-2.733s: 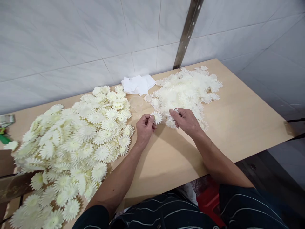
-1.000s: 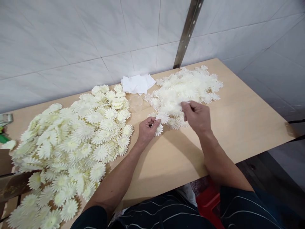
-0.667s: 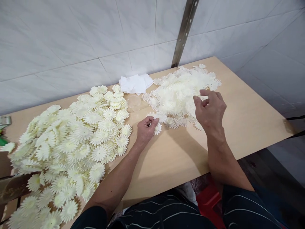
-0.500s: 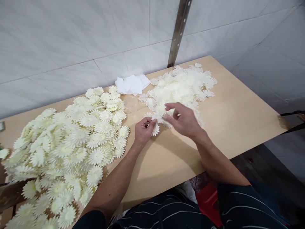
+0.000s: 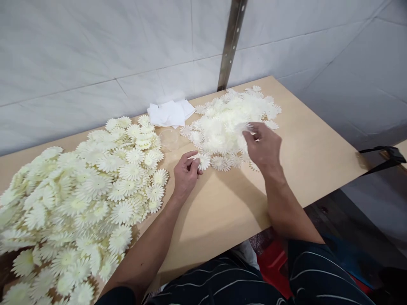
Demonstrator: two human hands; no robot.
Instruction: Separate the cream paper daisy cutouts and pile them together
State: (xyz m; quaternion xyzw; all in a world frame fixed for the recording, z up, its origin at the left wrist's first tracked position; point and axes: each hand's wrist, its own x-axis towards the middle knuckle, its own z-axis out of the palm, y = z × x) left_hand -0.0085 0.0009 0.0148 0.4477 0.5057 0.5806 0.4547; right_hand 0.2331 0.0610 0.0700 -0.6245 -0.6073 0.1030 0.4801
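Observation:
My left hand (image 5: 186,174) is closed in a loose pinch at the edge of a cream daisy-shaped flower piece (image 5: 202,161), just above the tabletop. Over the right-hand pile of flower pieces (image 5: 222,120), my right hand (image 5: 264,145) has its thumb and fingers together on a pale flower piece (image 5: 243,127), which is blurred and partly hidden by the fingers. A much larger heap of similar flower pieces (image 5: 95,186), some with yellowish centres, lies left of my left forearm.
Behind the piles, white paper sheets (image 5: 171,113) and a clear round lid or dish (image 5: 169,139) rest on the wooden table (image 5: 305,156). A metal upright (image 5: 231,44) stands against the tiled wall. A black strap (image 5: 386,157) hangs by the right corner, and something red (image 5: 273,260) is below the front edge.
My right hand has moved right and away from my left, over the right-hand pile, and has closed on a flower piece. The left hand's fingers have loosened slightly. The view has shifted a little.

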